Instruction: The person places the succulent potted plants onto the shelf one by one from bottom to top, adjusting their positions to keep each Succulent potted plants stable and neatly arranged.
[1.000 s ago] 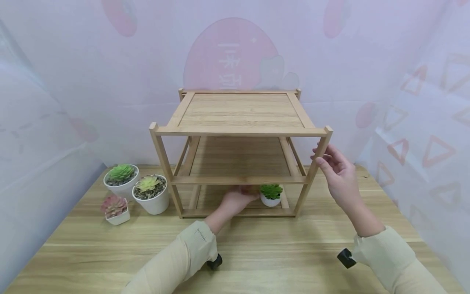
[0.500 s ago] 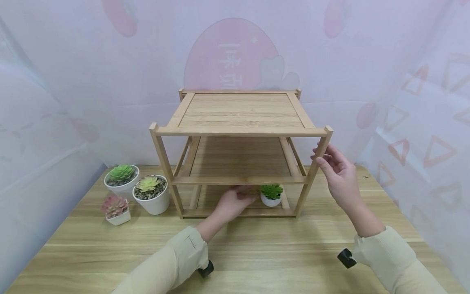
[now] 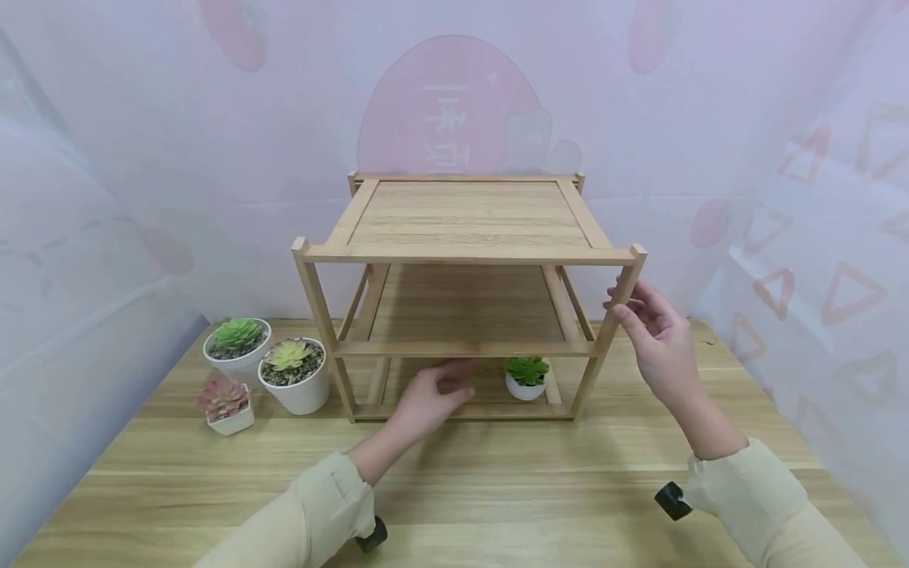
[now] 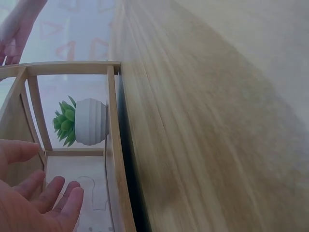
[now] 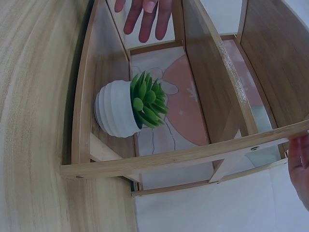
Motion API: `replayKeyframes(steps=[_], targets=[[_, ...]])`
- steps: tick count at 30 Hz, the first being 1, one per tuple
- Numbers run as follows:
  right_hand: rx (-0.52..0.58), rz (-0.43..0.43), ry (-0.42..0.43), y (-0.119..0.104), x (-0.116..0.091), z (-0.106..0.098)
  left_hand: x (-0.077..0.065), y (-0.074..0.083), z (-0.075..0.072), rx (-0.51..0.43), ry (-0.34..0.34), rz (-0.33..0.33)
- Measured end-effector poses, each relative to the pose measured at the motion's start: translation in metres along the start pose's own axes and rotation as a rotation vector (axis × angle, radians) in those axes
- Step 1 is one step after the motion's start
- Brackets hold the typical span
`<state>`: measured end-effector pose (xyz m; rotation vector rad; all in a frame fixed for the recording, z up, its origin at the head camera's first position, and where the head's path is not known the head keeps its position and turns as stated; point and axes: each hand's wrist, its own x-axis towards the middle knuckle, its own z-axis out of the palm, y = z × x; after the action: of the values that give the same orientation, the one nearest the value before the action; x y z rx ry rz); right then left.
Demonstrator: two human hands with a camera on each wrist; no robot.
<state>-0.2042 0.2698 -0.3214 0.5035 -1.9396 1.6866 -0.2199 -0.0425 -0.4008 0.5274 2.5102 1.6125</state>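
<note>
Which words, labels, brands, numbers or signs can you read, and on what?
Pale characters on the pink circle of the backdrop: too faint to read surely.
Dark mark on the left sleeve: too small to tell if lettering.
Wooden shelf rack and the potted succulent inside it: no visible text.

Pale cloth backdrop [image 3: 298,118] w/ pink circle print [image 3: 447,71], triangle outlines [image 3: 767,300] on R wall [image 3: 802,205]; wood-grain tabletop [image 3: 511,481].
</note>
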Motion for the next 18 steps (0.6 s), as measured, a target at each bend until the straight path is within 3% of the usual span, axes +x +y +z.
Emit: replayKeyframes(steps=[9, 18], targets=[[-0.003, -0.004, 0.002, 0.000, 0.000, 0.001, -0.014, 0.001, -0.011, 0.001, 0.046, -0.009], [0.001, -0.007, -0.005, 0.001, -0.001, -0.001, -0.032, -0.002, -0.020, -0.033, 0.036, 0.040]])
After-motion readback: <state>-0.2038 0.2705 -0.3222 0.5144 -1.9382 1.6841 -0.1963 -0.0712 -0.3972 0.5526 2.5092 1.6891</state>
